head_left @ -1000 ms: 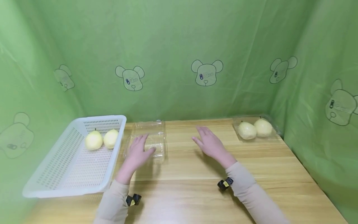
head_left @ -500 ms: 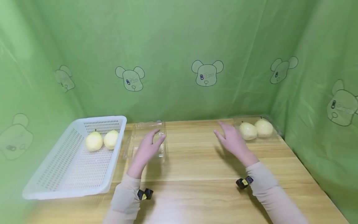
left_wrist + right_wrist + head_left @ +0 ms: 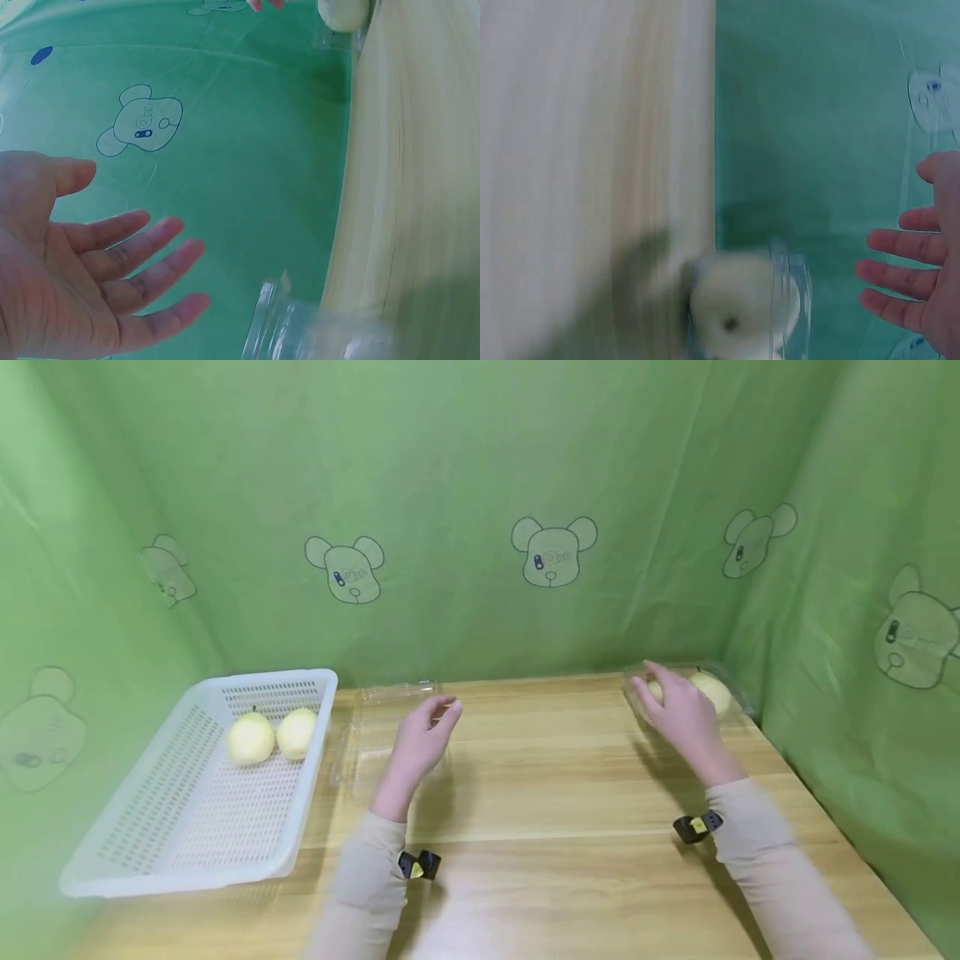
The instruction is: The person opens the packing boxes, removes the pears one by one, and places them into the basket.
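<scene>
My left hand point(image 3: 420, 739) hovers above the table, beside an open clear plastic clamshell box point(image 3: 367, 743) that it partly covers. In the left wrist view the fingers of this left hand point(image 3: 90, 270) are spread and hold nothing. Farther right, my right hand point(image 3: 684, 714) is over another clear box point(image 3: 738, 706) with two pale yellow pears. One pear point(image 3: 711, 692) shows behind the hand; the other pear point(image 3: 655, 691) is mostly hidden by it. The right wrist view has the loosely extended right hand point(image 3: 922, 270) apart from the boxed pear point(image 3: 735, 307).
A white perforated plastic basket point(image 3: 296, 835) stands at the left, with two pears, a left one point(image 3: 251, 738) and a right one point(image 3: 296, 733), near its back. Green curtains point(image 3: 465, 460) with bear-head prints enclose the wooden table point(image 3: 540, 793) at the back and sides.
Both hands have moved to the right. My right hand has come from the middle of the table to over the boxed pears; my left has shifted off part of the clamshell box.
</scene>
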Demonstrator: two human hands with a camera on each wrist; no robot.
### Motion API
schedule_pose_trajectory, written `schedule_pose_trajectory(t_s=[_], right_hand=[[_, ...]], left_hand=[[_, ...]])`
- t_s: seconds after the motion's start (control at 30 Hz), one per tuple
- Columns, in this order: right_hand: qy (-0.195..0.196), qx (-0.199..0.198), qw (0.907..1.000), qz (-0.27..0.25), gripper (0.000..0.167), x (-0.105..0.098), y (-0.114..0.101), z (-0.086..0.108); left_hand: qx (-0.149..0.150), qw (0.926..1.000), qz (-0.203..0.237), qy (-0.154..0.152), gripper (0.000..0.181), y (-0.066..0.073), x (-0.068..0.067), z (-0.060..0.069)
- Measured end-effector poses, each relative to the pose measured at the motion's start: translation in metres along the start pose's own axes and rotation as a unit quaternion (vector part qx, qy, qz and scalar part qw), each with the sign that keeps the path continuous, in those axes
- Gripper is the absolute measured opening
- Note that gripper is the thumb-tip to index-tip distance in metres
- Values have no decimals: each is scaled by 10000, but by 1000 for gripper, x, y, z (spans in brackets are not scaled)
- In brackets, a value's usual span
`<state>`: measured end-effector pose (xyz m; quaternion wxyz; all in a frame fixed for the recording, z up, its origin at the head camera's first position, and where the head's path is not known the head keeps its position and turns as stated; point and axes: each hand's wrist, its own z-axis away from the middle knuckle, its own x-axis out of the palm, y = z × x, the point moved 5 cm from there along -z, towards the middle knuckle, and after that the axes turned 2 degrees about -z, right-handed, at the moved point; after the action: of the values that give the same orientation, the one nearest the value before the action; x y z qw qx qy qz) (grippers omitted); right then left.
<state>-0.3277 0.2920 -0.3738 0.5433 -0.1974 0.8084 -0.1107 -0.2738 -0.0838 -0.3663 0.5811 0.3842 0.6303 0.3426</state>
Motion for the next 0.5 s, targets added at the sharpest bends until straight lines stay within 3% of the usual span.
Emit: schedule_pose_trajectory(t_s=[0.3,0.5], right_hand=[[220,553,9982,-18,65,-26,61,-10],[451,1095,9919,-454,69,-27,109,-11]], left_hand=[[-63,9965,761,324,45,8,18,-8],[-273,9873,1525,343,44,8,29,-10]])
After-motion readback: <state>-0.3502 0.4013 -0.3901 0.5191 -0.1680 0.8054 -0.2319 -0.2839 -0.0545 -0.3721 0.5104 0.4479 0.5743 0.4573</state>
